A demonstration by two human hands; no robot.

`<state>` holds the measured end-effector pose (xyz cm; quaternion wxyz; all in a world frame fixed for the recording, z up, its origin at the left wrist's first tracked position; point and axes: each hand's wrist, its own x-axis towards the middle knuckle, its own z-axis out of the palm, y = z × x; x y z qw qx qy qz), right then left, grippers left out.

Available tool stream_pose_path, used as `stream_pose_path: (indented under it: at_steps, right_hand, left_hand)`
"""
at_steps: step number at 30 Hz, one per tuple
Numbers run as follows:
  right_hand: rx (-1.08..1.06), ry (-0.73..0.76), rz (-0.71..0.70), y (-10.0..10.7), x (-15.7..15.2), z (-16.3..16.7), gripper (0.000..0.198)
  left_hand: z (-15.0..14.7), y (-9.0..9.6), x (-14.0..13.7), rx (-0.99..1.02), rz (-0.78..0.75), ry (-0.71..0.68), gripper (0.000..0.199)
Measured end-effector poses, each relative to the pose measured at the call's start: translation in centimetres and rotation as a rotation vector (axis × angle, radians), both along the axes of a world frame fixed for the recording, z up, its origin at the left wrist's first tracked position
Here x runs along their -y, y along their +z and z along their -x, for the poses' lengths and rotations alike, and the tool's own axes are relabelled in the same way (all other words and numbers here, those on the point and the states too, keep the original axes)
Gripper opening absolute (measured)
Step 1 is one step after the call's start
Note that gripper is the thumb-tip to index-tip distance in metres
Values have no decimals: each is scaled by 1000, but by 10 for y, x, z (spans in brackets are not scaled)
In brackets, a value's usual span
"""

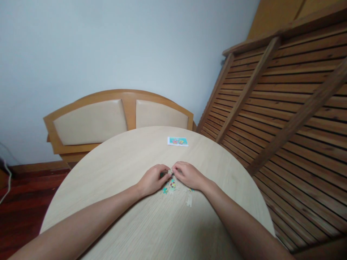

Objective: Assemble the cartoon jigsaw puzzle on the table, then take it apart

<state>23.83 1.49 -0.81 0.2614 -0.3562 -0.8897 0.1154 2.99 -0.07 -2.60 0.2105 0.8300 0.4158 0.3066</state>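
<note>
1. In the head view, both forearms reach in over the round wooden bench (130, 220) from the near edge and angle toward each other; the left hand (154, 179) and right hand (189, 175) nearly meet, low over the top.
2. The left fingers are pinched narrow, thumb against forefinger, on a pale jigsaw piece (170, 172).
3. The right fingers are curled close together at that piece's right side; I can't tell whether they grip it.
4. Just below the fingertips, between the hands, lies a cluster of colourful jigsaw pieces (172, 184); a pale, upturned piece (189, 201) lies apart, nearer the person.
5. Beyond the hands sits a cartoon picture card (178, 141), with a padded headboard (130, 108) behind the bench.
</note>
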Motion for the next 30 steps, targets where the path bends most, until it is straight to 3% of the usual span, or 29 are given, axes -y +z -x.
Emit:
stream_pose_path:
  at_steps: [5, 10, 21, 30]
  right_hand:
    - [17, -56, -117, 2, 3, 4, 14]
    - [58, -99, -177, 6, 4, 2, 10]
    - [-5, -28, -72, 9, 11, 5, 12]
    - [-35, 33, 3, 8, 8, 2, 18]
  left_hand:
    - [-1, -1, -2, 119, 136, 50, 33]
    - [1, -6, -4, 134, 163, 77, 34]
    - [1, 2, -1, 95, 81, 76, 25]
    - [-1, 5, 1, 169, 176, 16, 34]
